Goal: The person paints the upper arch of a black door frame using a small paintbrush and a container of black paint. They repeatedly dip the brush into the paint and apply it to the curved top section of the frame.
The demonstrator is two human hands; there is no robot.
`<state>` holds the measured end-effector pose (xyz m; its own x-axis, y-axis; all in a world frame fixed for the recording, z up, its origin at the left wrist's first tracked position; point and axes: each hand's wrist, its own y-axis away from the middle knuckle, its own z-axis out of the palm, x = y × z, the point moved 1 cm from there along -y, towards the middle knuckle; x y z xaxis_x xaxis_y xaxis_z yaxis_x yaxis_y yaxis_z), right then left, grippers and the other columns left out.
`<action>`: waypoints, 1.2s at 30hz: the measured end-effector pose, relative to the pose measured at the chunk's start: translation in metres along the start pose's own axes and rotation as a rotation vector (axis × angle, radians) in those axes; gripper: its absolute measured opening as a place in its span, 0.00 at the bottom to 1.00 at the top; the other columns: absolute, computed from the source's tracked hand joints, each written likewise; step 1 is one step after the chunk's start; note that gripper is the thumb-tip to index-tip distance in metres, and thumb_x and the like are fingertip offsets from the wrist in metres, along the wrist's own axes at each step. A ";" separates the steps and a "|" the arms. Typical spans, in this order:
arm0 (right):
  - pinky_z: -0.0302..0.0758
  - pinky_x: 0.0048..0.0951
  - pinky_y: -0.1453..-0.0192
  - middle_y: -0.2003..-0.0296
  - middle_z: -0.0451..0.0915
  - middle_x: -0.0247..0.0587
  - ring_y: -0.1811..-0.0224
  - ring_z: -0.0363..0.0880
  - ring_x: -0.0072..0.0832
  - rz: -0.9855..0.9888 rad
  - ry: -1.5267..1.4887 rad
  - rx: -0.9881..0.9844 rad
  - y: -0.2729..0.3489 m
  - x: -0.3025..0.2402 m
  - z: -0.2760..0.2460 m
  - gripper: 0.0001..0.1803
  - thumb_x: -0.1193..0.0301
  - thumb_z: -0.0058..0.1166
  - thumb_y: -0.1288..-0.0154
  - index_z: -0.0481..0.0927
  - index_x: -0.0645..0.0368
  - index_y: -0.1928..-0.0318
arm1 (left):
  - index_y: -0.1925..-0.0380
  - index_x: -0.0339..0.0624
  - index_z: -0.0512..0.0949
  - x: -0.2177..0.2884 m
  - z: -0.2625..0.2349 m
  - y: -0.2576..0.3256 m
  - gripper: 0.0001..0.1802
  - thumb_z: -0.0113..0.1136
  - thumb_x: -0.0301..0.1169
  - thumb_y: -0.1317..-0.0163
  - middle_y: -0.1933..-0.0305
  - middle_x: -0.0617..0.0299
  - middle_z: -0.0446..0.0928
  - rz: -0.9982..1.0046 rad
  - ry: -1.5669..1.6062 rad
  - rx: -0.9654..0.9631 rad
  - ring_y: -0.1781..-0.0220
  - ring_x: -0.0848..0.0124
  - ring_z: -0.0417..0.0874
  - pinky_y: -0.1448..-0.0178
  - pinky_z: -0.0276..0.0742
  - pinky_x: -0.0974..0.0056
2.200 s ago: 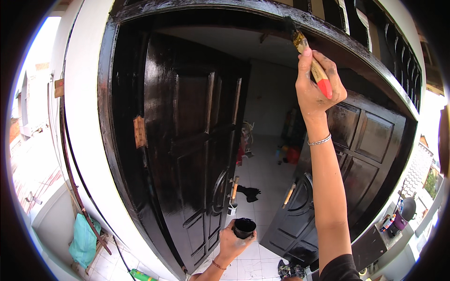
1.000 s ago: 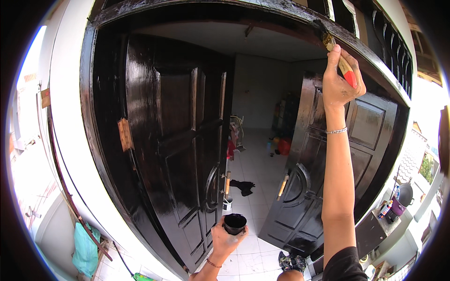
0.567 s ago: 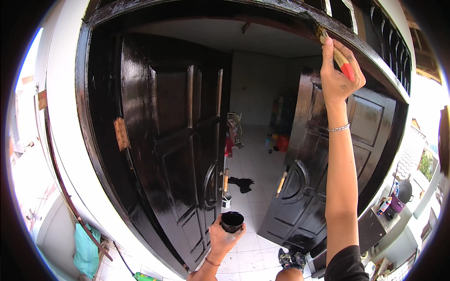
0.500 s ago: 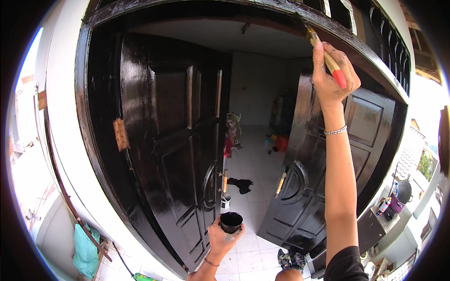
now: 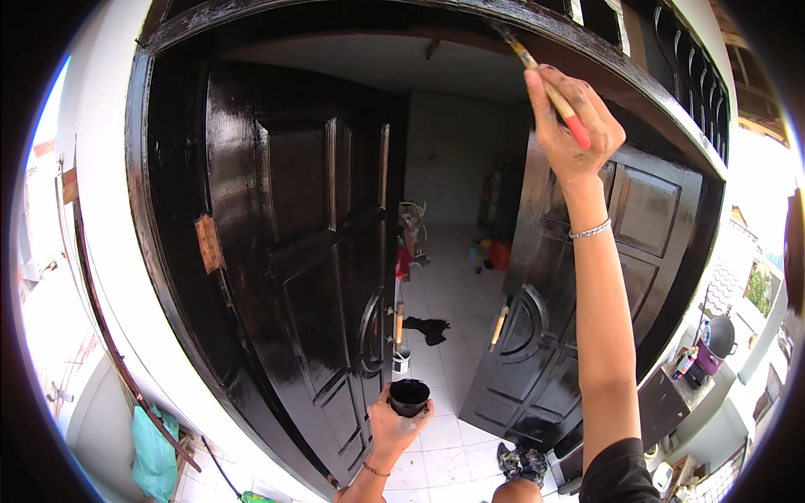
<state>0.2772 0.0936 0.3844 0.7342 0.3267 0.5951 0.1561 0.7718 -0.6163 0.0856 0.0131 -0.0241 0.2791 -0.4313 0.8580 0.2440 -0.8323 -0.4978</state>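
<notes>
High up at the top of the doorway, my right hand (image 5: 577, 126) grips a paintbrush (image 5: 549, 90) with a wooden handle and a red end. Its dark bristles touch the underside of the door frame's top beam (image 5: 402, 18), which is dark and glossy. Down low, my left hand (image 5: 397, 429) is wrapped round a small black cup (image 5: 409, 397), held upright; dark, shiny stuff shows inside it. Dark smudges mark the fingers of my right hand. The left door panel (image 5: 298, 226) and the right door panel (image 5: 549, 335) both stand ajar, dark and shiny.
A black cloth (image 5: 426, 330) lies on the white tiled floor, near a small paint can (image 5: 401, 360) beside the left door. Outside at the right, a dark pan (image 5: 719, 337) and bottles stand on a cabinet. A teal bag (image 5: 153, 453) hangs at lower left.
My right hand has moved the paintbrush leftward along the top beam. My left hand keeps the cup at nearly the same place. The view has shifted slightly.
</notes>
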 end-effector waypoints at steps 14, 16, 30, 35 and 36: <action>0.93 0.34 0.51 0.59 0.85 0.62 0.60 0.91 0.41 1.106 -0.406 0.664 0.031 -0.020 0.000 0.12 0.74 0.57 0.23 0.73 0.73 0.51 | 0.62 0.35 0.82 -0.006 0.003 -0.001 0.21 0.81 0.33 0.53 0.70 0.59 0.88 0.012 -0.002 0.007 0.69 0.70 0.90 0.60 0.86 0.67; 0.92 0.37 0.45 0.57 0.84 0.60 0.54 0.90 0.43 1.160 -0.558 0.787 0.028 -0.045 0.017 0.13 0.71 0.52 0.21 0.69 0.70 0.49 | 0.62 0.35 0.82 -0.008 0.003 0.000 0.21 0.81 0.33 0.53 0.70 0.59 0.88 -0.013 -0.022 0.003 0.69 0.70 0.90 0.60 0.86 0.67; 0.86 0.36 0.35 0.53 0.79 0.55 0.47 0.85 0.40 1.397 -1.099 0.847 -0.035 -0.130 0.080 0.13 0.67 0.48 0.24 0.63 0.64 0.51 | 0.61 0.35 0.82 -0.001 -0.003 0.001 0.24 0.83 0.34 0.55 0.68 0.58 0.88 -0.063 0.012 0.023 0.68 0.70 0.89 0.58 0.85 0.64; 0.86 0.38 0.35 0.53 0.79 0.54 0.47 0.84 0.42 1.408 -0.863 1.043 -0.020 -0.112 0.066 0.13 0.67 0.45 0.22 0.65 0.66 0.51 | 0.61 0.35 0.82 0.000 -0.002 0.001 0.21 0.81 0.32 0.52 0.69 0.58 0.88 -0.003 0.007 0.014 0.70 0.71 0.90 0.60 0.86 0.67; 0.86 0.37 0.35 0.53 0.79 0.53 0.48 0.84 0.41 1.421 -0.833 1.057 -0.021 -0.105 0.066 0.13 0.67 0.45 0.22 0.65 0.67 0.50 | 0.61 0.35 0.82 -0.002 -0.002 0.001 0.21 0.81 0.32 0.52 0.69 0.58 0.88 0.008 0.003 0.023 0.70 0.71 0.89 0.61 0.86 0.67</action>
<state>0.1531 0.0793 0.3692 -0.5434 0.7925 0.2768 -0.7954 -0.3807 -0.4715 0.0833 0.0123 -0.0266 0.2781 -0.4390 0.8544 0.2633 -0.8206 -0.5073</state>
